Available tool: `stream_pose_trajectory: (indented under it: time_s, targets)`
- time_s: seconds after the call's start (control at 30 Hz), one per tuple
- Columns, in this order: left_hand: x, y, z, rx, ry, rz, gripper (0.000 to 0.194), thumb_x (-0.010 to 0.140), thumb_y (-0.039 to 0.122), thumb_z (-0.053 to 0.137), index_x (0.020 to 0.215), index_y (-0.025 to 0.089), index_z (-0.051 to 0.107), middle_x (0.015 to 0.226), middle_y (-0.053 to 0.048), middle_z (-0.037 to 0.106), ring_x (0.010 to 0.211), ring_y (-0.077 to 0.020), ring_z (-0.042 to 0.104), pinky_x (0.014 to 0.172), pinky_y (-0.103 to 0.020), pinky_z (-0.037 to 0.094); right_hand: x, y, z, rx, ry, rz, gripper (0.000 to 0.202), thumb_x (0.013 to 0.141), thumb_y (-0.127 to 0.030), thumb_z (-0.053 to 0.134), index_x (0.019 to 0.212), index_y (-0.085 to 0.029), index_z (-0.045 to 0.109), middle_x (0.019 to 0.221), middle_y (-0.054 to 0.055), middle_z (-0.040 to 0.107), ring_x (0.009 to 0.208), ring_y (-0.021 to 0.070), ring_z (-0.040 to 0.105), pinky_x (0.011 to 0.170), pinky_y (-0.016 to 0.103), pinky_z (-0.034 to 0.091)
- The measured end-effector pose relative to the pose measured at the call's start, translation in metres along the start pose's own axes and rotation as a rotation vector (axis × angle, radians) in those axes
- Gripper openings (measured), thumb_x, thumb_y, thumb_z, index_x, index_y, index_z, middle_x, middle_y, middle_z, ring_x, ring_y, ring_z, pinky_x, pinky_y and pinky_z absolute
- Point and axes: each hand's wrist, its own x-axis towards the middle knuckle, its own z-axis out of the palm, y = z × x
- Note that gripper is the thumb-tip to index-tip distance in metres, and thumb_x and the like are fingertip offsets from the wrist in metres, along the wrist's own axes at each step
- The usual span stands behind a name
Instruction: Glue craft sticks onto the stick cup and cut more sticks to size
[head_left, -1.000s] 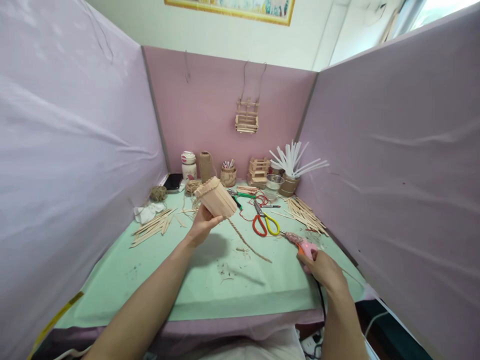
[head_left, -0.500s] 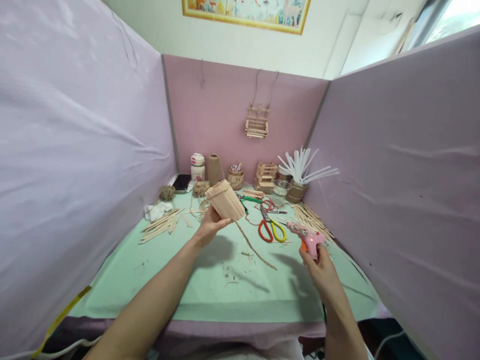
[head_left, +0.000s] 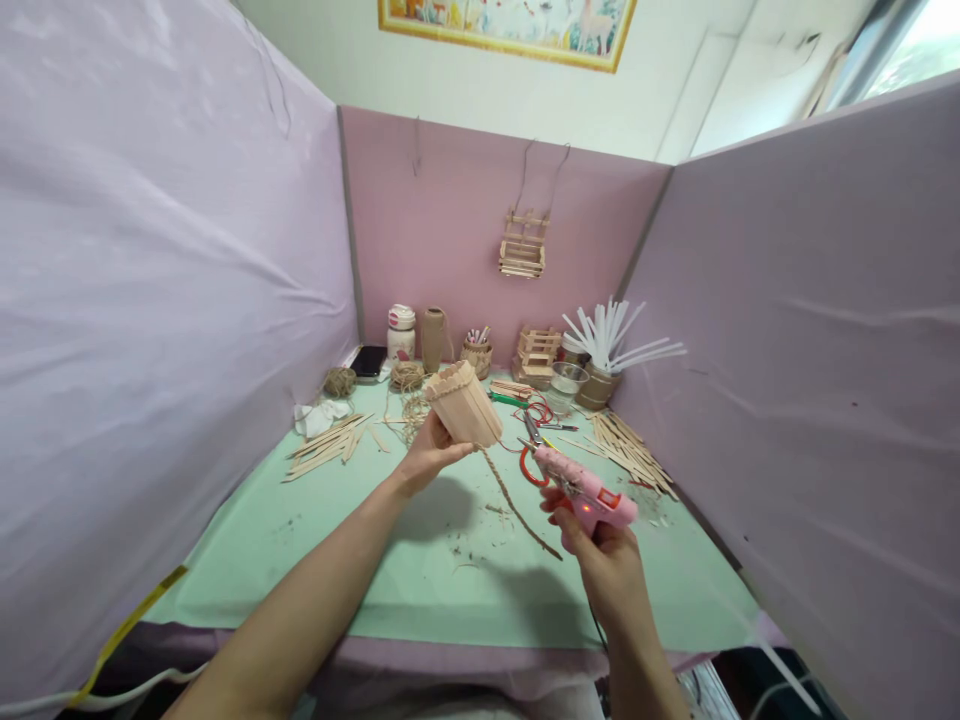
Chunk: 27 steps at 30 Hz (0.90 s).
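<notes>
Wooden cup [head_left: 466, 405] made of flat sticks is held tilted above the green tablecloth [head_left: 300, 570], its scalloped edge toward the upper left. The left hand [head_left: 431, 460] is closed around its lower side, thumb along the bottom edge. From that lower end a braided cord [head_left: 510, 495] trails down toward the right hand [head_left: 606, 560], its tip free of both hands. The right hand is wrapped round the handle of a pink glue gun [head_left: 589, 485], a small light glowing on it; the nozzle points up and left, near the cup but apart from it. Behind the gun lie scissors [head_left: 532, 472], partly hidden, with one red handle showing. Thin wooden sticks [head_left: 326, 448] lie to the left of the cup, and a tangle of twine [head_left: 412, 412] lies just behind the left hand
</notes>
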Motion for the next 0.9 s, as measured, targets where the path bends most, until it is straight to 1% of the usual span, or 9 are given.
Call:
stream_pose_trajectory:
  time_s: [0.13,0.23,0.33,0.4,0.43,0.53,0.67,0.77,0.9]
  targets:
    - [-0.001,0.001,0.002,-0.015,-0.046,0.002,0.075,0.061,0.029,0.082,0.126,0.021,0.044,0.127,-0.014,0.056,0.121,-0.0322,0.051,0.101,-0.049,0.042,-0.004,0.0,0.007,-0.054,-0.025,-0.068,0.031,0.074,-0.046,0.065,0.084,-0.018,0.071,0.079,0.008,0.073,0.07,0.0265,0.066,0.057,0.033,0.051]
    - [-0.001,-0.001,0.001,-0.029,-0.058,0.014,0.076,0.062,0.027,0.082,0.127,0.022,0.043,0.128,-0.014,0.055,0.12,-0.0323,0.051,0.1,-0.05,0.041,-0.005,0.003,0.011,-0.093,-0.081,-0.118,0.034,0.079,-0.047,0.062,0.092,-0.017,0.072,0.082,0.008,0.074,0.073,0.0266,0.067,0.064,0.035,0.054]
    - [-0.001,-0.004,0.0,-0.046,-0.044,0.021,0.075,0.061,0.025,0.083,0.125,0.022,0.043,0.129,-0.013,0.054,0.122,-0.0328,0.05,0.101,-0.051,0.04,-0.005,0.002,0.016,-0.102,-0.174,-0.205,0.037,0.085,-0.042,0.058,0.113,-0.019,0.068,0.099,0.008,0.073,0.094,0.0279,0.067,0.082,0.038,0.054]
    - [-0.001,-0.005,-0.001,-0.051,-0.034,0.011,0.075,0.06,0.025,0.083,0.124,0.022,0.043,0.13,-0.013,0.054,0.123,-0.0331,0.049,0.102,-0.051,0.04,-0.005,0.002,0.019,-0.103,-0.186,-0.259,0.038,0.087,-0.039,0.057,0.119,-0.021,0.065,0.107,0.008,0.072,0.106,0.0286,0.063,0.09,0.039,0.051]
    - [-0.001,-0.006,0.0,-0.051,-0.03,0.007,0.075,0.06,0.025,0.084,0.123,0.022,0.043,0.13,-0.013,0.054,0.123,-0.0332,0.049,0.102,-0.051,0.039,-0.005,0.003,0.02,-0.107,-0.171,-0.275,0.038,0.087,-0.038,0.057,0.12,-0.021,0.064,0.109,0.008,0.071,0.108,0.029,0.063,0.09,0.04,0.051]
    - [-0.001,-0.005,0.0,-0.052,-0.015,0.005,0.077,0.058,0.025,0.084,0.123,0.023,0.043,0.13,-0.013,0.054,0.124,-0.0336,0.048,0.103,-0.052,0.038,-0.006,0.006,0.022,-0.139,-0.127,-0.279,0.036,0.086,-0.038,0.058,0.117,-0.021,0.066,0.105,0.009,0.072,0.097,0.0289,0.067,0.084,0.039,0.054]
    - [-0.002,-0.006,0.0,-0.049,-0.012,0.012,0.075,0.06,0.024,0.084,0.123,0.022,0.044,0.129,-0.013,0.056,0.123,-0.0335,0.049,0.103,-0.052,0.037,-0.007,0.011,0.021,-0.182,-0.147,-0.318,0.032,0.087,-0.038,0.057,0.113,-0.021,0.068,0.099,0.008,0.074,0.093,0.0279,0.068,0.083,0.039,0.054]
    - [-0.002,-0.006,-0.001,-0.049,-0.022,0.014,0.074,0.061,0.023,0.083,0.124,0.023,0.043,0.129,-0.012,0.056,0.124,-0.0329,0.049,0.104,-0.052,0.037,-0.007,0.014,0.02,-0.196,-0.162,-0.327,0.034,0.089,-0.037,0.055,0.117,-0.022,0.066,0.109,0.008,0.071,0.095,0.0271,0.067,0.086,0.039,0.053]
    - [-0.002,-0.004,0.0,-0.051,-0.027,0.028,0.076,0.061,0.024,0.083,0.126,0.024,0.042,0.131,-0.013,0.054,0.125,-0.0331,0.048,0.104,-0.051,0.037,-0.006,0.015,0.02,-0.213,-0.185,-0.33,0.036,0.09,-0.035,0.054,0.123,-0.023,0.062,0.12,0.009,0.066,0.104,0.0268,0.063,0.094,0.04,0.048]
